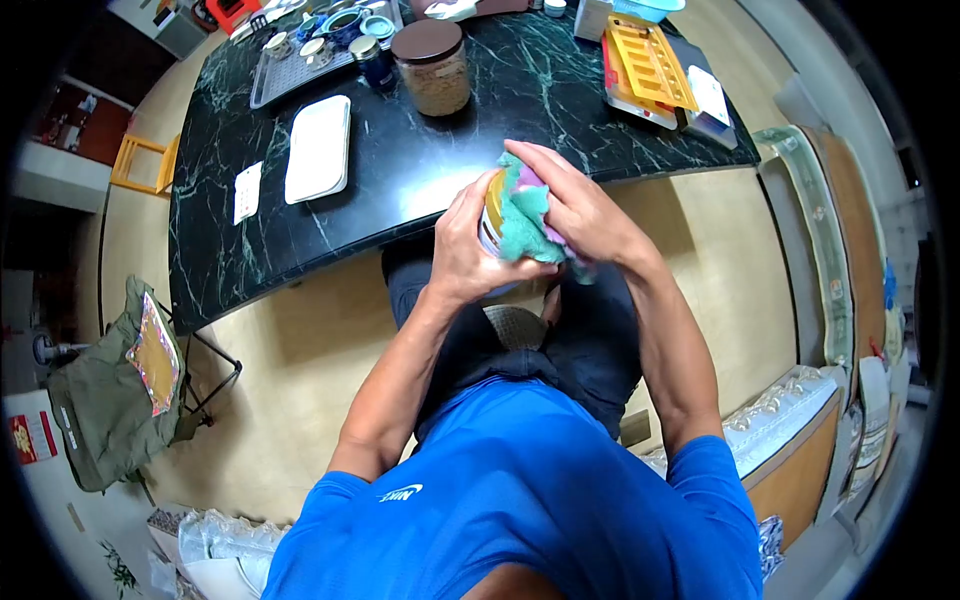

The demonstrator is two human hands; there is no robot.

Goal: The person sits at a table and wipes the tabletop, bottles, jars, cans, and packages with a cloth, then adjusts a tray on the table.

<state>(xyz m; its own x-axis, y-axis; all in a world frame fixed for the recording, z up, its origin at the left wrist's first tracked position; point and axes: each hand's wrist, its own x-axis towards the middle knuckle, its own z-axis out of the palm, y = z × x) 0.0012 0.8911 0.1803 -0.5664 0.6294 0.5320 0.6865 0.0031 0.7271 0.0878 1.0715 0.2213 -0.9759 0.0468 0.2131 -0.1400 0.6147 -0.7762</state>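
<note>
"Locating yellow-rimmed container [493,205]: position?"
"Frame centre. Left hand [463,248]: fingers curled around its left side. Right hand [592,213]: fingers bent over teal cloth [524,222] at its right. Long axis: unclear."

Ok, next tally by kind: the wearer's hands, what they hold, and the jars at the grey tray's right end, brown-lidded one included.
Hands: 2 (left hand, right hand)
Cloth bundle: 1
Held container, partly hidden: 1
Jars: 2 (brown-lidded jar, dark jar)
Total: 6
</note>
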